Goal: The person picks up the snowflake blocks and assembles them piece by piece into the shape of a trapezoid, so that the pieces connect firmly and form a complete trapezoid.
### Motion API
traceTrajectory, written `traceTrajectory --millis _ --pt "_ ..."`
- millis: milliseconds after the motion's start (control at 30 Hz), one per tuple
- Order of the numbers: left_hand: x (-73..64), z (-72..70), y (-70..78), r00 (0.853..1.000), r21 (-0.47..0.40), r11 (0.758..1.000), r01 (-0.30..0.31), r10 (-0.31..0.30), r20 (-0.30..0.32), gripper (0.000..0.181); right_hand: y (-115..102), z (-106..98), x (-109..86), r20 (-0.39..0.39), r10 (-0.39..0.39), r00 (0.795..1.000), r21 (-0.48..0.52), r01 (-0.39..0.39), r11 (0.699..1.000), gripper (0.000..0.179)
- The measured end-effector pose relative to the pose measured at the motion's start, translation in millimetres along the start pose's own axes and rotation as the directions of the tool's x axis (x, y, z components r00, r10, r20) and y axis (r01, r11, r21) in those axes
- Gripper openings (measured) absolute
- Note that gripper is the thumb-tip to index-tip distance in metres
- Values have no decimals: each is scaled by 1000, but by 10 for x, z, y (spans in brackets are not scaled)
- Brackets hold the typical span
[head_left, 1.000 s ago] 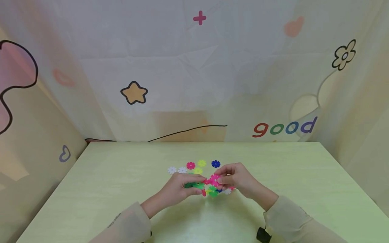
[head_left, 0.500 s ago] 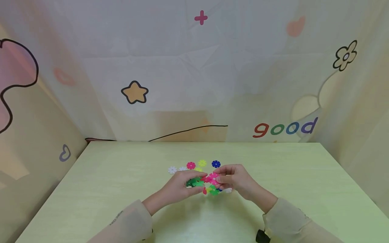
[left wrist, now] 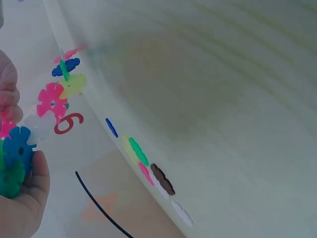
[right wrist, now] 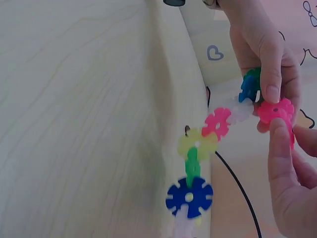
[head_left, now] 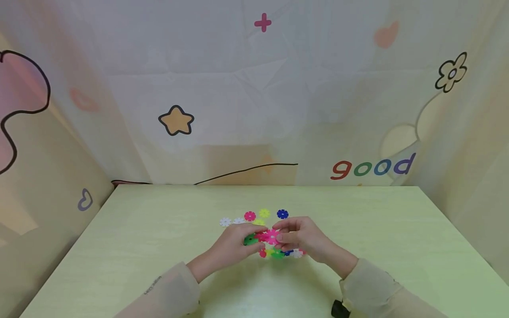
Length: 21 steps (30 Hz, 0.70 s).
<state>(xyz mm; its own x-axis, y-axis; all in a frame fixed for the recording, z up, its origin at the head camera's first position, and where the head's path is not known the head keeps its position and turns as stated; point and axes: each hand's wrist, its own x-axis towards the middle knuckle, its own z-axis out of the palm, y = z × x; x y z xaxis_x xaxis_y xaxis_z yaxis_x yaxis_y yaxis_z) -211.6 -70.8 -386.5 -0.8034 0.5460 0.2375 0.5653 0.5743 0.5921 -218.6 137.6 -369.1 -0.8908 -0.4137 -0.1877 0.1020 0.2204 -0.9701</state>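
Note:
My left hand (head_left: 234, 245) grips one end of a chain of interlocking plastic snowflake discs, with a green disc (head_left: 250, 240) between thumb and fingers. A blue disc (left wrist: 19, 146) sits beside it in the left wrist view. My right hand (head_left: 304, 238) pinches a pink snowflake disc (head_left: 271, 237) close to the left fingertips. Another pink piece lies against that disc; whether the two are joined I cannot tell. From the left hand the chain runs on through a pink disc (right wrist: 216, 124), a yellow disc (right wrist: 197, 143) and a dark blue disc (right wrist: 189, 197).
Loose discs lie on the table (head_left: 159, 247) beyond my hands: a pink one (head_left: 249, 216), a yellow one (head_left: 264, 213), a dark blue one (head_left: 282, 214) and a white one (head_left: 225, 222), among others. A printed cloth (head_left: 238, 101) hangs behind the table.
My right hand has moved left with the pink disc, closer to the left hand. The hanging chain has shifted slightly left. The loose discs stay where they were.

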Motion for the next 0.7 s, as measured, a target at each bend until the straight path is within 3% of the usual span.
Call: traceTrajectory --millis 167,333,433,567,700 --pt "-32 -115 -66 999 -24 1000 15 -15 34 33 22 -99 85 -21 -35 999 -144 32 989 33" --pt "-59 -269 -143 994 -47 997 61 -57 89 34 67 -215 264 -36 -68 997 -285 54 957 33" --pt "-79 -345 -190 991 -56 995 84 -78 107 34 110 -252 407 -34 -100 994 -380 80 921 30" --pt "-101 -415 -243 988 -47 994 101 -95 118 34 172 -260 614 -32 -155 987 -511 117 851 24" --pt "-115 -457 -263 987 -30 993 110 -106 123 32 214 -228 790 -56 -172 983 -621 101 778 23"
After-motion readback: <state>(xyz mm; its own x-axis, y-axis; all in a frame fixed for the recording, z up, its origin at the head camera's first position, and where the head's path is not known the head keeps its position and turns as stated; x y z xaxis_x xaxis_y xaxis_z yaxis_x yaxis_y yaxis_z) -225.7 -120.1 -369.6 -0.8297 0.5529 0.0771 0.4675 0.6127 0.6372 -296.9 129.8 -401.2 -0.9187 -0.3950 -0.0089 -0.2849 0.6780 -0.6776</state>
